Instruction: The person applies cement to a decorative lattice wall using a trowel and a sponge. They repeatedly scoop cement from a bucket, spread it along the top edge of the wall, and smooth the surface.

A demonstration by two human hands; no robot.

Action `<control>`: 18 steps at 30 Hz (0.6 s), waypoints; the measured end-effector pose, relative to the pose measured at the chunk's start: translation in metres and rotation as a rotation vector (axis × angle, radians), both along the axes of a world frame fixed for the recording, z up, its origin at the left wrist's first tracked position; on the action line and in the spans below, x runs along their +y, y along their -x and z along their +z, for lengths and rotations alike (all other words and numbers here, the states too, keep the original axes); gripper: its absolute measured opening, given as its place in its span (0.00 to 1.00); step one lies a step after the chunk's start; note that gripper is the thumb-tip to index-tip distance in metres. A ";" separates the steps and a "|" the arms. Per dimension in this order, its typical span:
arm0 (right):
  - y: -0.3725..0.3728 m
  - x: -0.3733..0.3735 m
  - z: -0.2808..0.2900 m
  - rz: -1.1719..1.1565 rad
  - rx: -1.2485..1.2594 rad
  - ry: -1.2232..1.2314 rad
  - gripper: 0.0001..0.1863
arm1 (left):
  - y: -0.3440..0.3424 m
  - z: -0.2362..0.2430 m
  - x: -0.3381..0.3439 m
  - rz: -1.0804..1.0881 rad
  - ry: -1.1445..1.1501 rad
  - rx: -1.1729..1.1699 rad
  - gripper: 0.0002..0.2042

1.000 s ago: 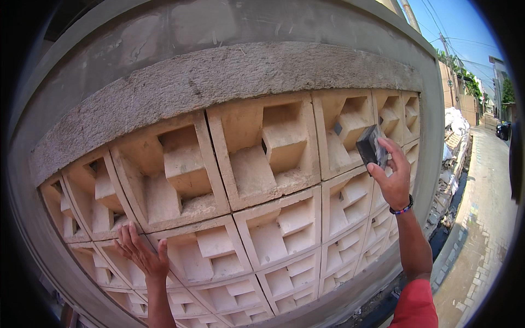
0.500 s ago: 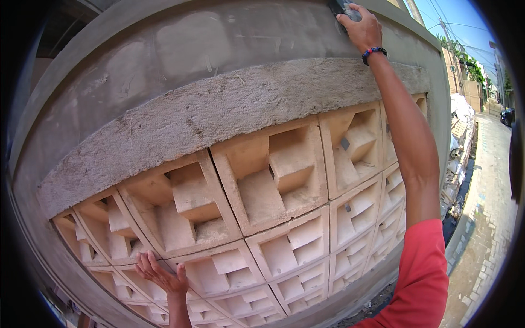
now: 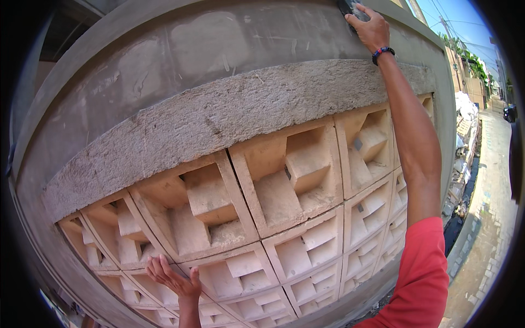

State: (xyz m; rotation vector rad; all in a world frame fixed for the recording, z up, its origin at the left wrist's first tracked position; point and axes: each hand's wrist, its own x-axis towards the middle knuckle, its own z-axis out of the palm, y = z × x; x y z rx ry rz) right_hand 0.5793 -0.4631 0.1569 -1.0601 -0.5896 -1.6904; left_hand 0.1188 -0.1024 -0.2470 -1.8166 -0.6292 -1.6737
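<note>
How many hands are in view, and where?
2: the left hand at the pale openwork blocks, lower left; the right hand holding a dark block by the grey wall, top right.

Toward its upper edge, the wall (image 3: 202, 44) before you is grey plaster, matt and fairly smooth, with paler patches. Below, the cement band (image 3: 219, 112) is rough and pitted. The cream breeze blocks (image 3: 314, 175) look like matt, fine-grained concrete with slightly chipped edges. Your red sleeve (image 3: 424, 268) is matt cloth; your bracelet (image 3: 384, 53) looks beaded.
</note>
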 end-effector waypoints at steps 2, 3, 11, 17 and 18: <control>-0.001 -0.002 0.000 0.004 0.011 0.011 0.26 | -0.001 -0.001 0.001 -0.003 0.000 0.001 0.40; -0.002 -0.002 0.001 -0.007 0.007 0.007 0.26 | -0.001 -0.002 0.001 -0.005 0.003 0.000 0.40; 0.017 0.012 0.003 -0.023 -0.108 0.029 0.25 | -0.001 -0.003 0.002 -0.003 0.006 0.007 0.40; 0.091 0.055 -0.004 0.058 -0.035 0.051 0.23 | -0.003 0.000 -0.002 -0.025 -0.003 0.007 0.39; 0.109 0.066 -0.007 0.080 -0.030 0.065 0.22 | -0.001 0.000 -0.002 -0.022 -0.001 0.008 0.39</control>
